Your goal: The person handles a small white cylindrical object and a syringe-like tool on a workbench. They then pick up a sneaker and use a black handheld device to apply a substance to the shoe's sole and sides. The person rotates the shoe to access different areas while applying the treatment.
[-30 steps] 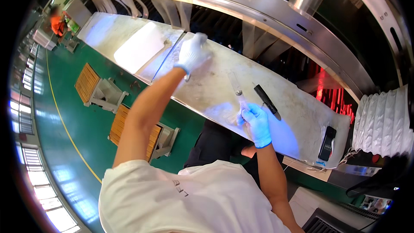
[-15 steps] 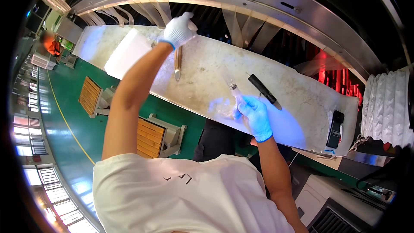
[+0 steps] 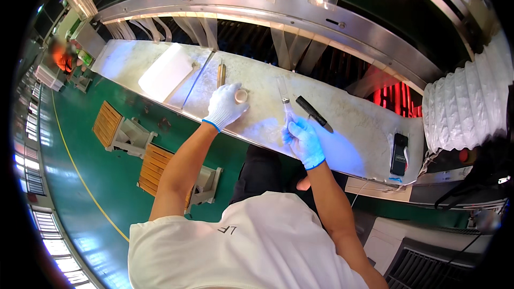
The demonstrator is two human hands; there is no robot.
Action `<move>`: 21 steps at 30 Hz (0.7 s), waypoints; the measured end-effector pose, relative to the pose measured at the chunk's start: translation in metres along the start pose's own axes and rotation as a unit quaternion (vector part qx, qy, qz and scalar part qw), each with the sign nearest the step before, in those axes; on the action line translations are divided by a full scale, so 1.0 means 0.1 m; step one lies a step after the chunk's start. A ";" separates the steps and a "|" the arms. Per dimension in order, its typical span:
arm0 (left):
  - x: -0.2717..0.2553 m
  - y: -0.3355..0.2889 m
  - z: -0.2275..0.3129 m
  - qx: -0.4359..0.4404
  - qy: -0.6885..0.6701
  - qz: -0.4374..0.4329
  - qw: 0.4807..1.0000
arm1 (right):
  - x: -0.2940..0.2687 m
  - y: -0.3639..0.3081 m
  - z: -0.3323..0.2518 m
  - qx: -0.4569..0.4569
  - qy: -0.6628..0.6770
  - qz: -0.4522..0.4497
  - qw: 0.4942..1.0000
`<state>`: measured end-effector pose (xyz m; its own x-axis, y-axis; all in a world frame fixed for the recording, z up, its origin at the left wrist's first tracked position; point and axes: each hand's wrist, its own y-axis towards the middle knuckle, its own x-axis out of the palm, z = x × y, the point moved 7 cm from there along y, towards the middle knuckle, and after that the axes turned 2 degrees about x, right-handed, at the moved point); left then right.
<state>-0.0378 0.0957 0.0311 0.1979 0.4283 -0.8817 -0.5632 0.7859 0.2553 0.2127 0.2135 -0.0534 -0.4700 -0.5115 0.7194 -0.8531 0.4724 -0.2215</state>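
- Notably, far to your left a white rectangular board [image 3: 166, 71] lies flat on the long metal workbench [image 3: 353, 115], well apart from both hands, parked out of the way
- Just right of it a slim wooden-handled tool [image 3: 220, 73] lies lengthwise near the bench's back edge, within your left arm's reach but untouched
- Your left hand [image 3: 225, 108], in a white glove, curls around a small tan cup-like piece [image 3: 241, 96] sitting on the bench; the fingers wrap its side, probably steadying it
- Your right hand [image 3: 303, 140], in a blue glove, grips the handle of a thin blade-like tool [image 3: 284, 94], fingers closed, the tip aimed away from you and low over the surface
- Just beside that tool a black-handled knife [image 3: 314, 113] lies loose, close enough to swap in
- Further right a dark handheld device [image 3: 398, 154] rests near the bench end
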 end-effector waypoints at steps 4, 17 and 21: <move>-0.40 -0.18 0.29 0.124 0.074 0.181 0.973 | 0.06 0.03 0.13 0.012 0.068 -0.026 0.997; -0.53 -0.29 0.88 -0.141 -0.548 -0.070 0.822 | 0.42 0.12 0.17 -0.040 0.028 -0.119 0.992; -0.53 -0.53 0.81 -0.161 -0.556 -0.028 0.815 | 0.84 -0.08 0.17 -0.030 0.131 -0.214 0.968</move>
<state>0.0466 0.0673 0.0969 0.7344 0.6759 0.0612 -0.6742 0.7370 -0.0481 0.1765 0.1541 -0.0025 0.0036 -0.4743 0.8803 -0.9383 0.3028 0.1670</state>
